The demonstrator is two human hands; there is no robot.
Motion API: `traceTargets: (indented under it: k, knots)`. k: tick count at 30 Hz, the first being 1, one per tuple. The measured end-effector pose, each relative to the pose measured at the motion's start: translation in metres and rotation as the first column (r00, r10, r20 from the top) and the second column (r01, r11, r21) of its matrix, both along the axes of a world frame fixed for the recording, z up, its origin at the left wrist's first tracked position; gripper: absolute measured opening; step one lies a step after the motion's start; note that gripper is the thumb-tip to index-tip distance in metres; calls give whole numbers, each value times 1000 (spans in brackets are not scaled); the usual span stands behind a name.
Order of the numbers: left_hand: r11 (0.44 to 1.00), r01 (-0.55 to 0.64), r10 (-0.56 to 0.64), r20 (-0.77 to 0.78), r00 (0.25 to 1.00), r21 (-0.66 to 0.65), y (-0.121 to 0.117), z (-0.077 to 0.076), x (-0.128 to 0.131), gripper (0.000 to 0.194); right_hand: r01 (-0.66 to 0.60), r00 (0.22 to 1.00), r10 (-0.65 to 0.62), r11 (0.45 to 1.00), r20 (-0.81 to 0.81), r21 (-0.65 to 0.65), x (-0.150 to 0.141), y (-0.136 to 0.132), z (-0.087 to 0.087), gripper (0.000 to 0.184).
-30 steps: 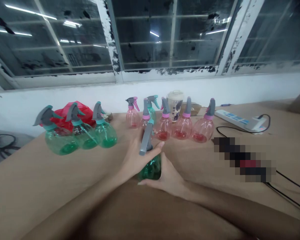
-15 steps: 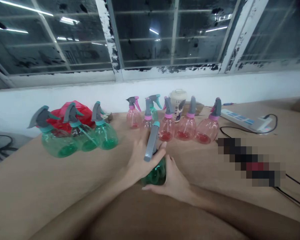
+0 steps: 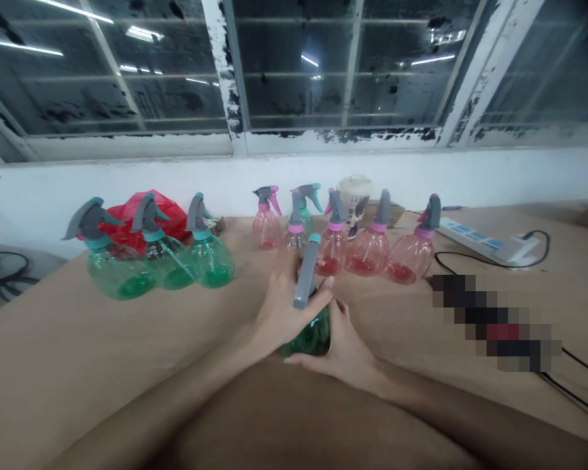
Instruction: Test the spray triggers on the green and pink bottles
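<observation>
A green spray bottle with a grey trigger head stands close in front of me on the table. My left hand is wrapped round its neck, just under the grey head. Lower down, my right hand grips the clear green body from the right, thumb near the base. Beyond my hands stands a row of pink spray bottles. To the left, green spray bottles with grey heads stand side by side. My left fingers are partly hidden behind the bottle's head.
A red plastic bag lies behind the left bottles. At the back are a paper cup and a smaller green spray bottle. A white power strip with a black cable and a blurred-out dark object lie at the right.
The view has shifted slightly, so everything sits a little further right. Both hands keep their hold on the green spray bottle, whose pose looks nearly the same.
</observation>
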State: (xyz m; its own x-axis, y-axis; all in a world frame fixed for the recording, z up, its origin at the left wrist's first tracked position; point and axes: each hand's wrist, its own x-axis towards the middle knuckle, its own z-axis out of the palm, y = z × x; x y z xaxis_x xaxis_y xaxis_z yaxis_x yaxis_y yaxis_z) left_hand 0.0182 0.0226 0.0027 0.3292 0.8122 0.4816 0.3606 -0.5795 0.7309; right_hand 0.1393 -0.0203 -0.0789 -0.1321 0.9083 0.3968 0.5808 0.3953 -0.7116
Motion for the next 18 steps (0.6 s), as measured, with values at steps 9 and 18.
traceTargets:
  k: [9, 18]
  knots:
    - [999, -26, 28, -49, 998, 24, -4, 4, 2, 9, -9, 1000, 9, 1000, 0, 17, -1, -1, -2, 88]
    - [999, -34, 34, -47, 998, 5, 0, -3, -1, 17, 4, 1000, -5, 1000, -19, -6, -1, 1, -1, 90]
